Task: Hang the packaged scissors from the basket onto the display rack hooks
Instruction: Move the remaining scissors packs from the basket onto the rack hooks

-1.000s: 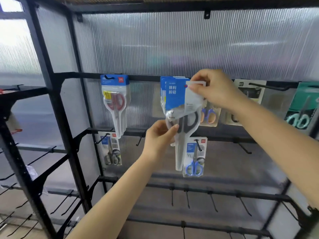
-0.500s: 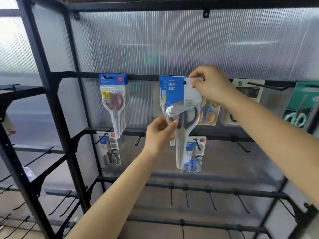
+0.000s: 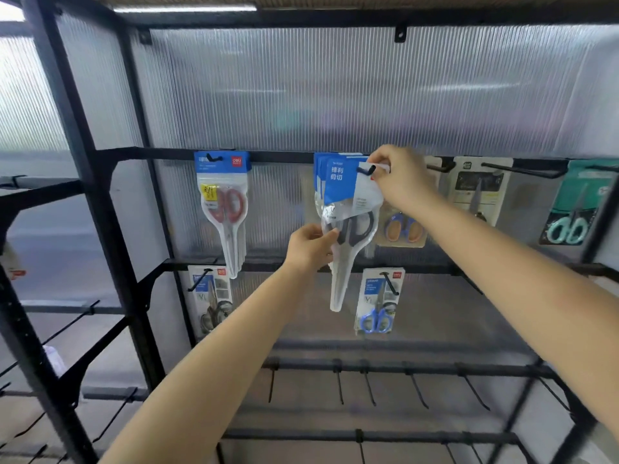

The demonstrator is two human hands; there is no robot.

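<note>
Ok, status:
pkg: black-handled scissors pack [image 3: 348,226], blue header card, at top rail, front of a stack of same packs; hang hole on hook [image 3: 365,169], hook tip pokes thru.
R hand [image 3: 398,182]: fingers pinch pack's top-right corner by hook.
L hand [image 3: 310,247]: thumb + fingers grip pack's left edge at handle lvl.
nbrs: red-handled pack [image 3: 223,209] left on same rail; blue-handled pack [image 3: 378,301] on rail below.
rack [image 3: 100,209]: black frame, ribbed translucent back panel.
</note>
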